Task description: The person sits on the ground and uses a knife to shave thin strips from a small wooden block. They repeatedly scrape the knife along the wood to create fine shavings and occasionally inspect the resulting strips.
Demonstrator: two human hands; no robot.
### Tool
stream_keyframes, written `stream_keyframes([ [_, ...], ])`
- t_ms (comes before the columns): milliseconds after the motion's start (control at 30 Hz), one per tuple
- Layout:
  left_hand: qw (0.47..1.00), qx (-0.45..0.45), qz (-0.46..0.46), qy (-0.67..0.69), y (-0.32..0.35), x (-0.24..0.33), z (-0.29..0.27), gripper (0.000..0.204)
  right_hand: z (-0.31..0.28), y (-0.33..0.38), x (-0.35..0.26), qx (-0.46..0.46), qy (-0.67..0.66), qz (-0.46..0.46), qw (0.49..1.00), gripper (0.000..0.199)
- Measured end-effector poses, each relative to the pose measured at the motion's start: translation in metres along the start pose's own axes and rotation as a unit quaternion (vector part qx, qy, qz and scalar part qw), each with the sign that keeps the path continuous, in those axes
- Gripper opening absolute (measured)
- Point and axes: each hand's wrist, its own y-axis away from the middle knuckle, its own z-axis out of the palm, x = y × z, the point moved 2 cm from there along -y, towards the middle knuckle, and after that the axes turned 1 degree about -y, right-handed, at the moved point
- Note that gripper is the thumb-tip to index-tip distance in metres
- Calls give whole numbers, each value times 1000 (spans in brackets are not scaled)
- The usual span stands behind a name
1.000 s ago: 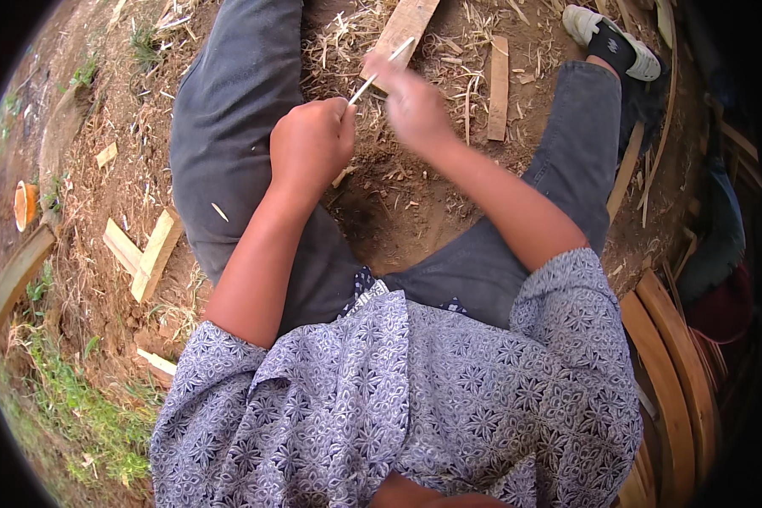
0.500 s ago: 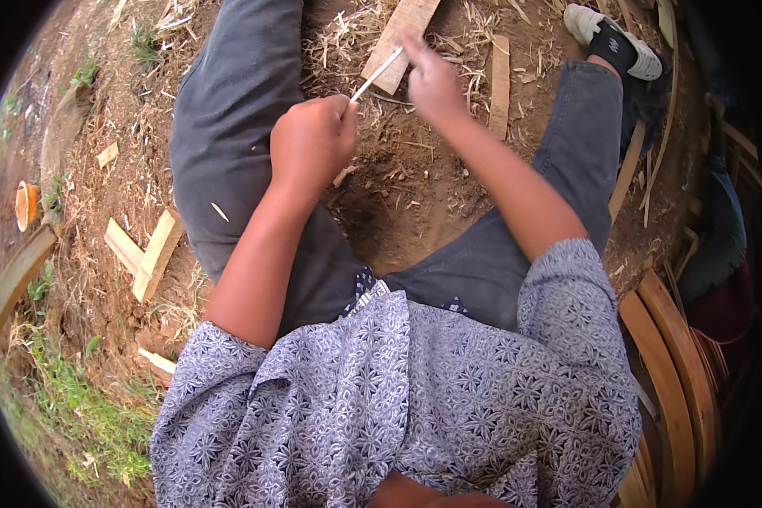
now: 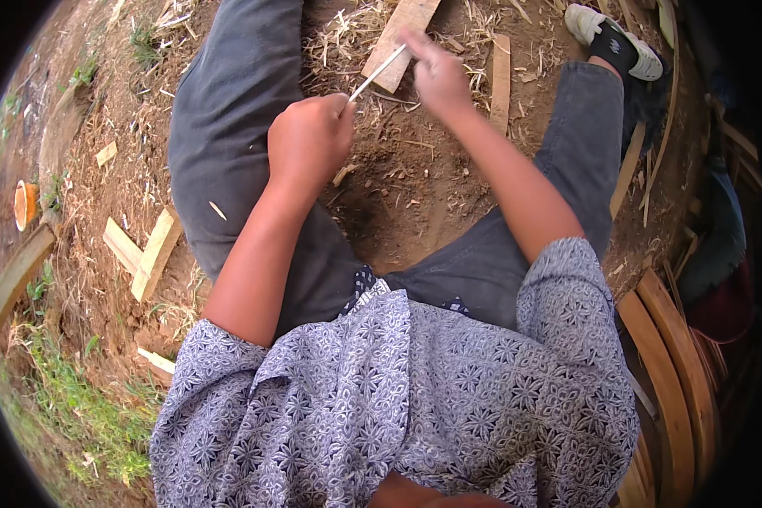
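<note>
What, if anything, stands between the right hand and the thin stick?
Nothing visible: the right hand is at the far tip of the thin stick, and the board lies below, not between them.

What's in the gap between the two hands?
The head view shows a thin pale stick, held in the left hand, its far end at the blurred right hand; behind it, a wooden plank and soil.

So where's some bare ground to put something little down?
Mostly bare soil lies between the left trouser leg and right trouser leg, below the left hand and right hand in the picture. It's crowded beyond the hands with shavings and boards, and at the right with planks.
</note>
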Motion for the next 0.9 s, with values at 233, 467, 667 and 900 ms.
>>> stream_keyframes([
  [233, 1000, -1, 0, 10, 5, -6, 0, 15, 15, 33, -46, -98, -1, -29, 995, 60],
  [467, 1000, 15, 8, 15, 6, -6, 3, 19, 22, 38, -50, -85, -17, -36, 996, 62],
  [667, 1000, -11, -5, 16, 2, 0, 0, 21, 24, 41, -53, -41, 6, -36, 998, 52],
  [900, 999, -7, -12, 33, 2, -2, 0, 21, 7, 14, -39, -62, 48, 27, 997, 59],
])
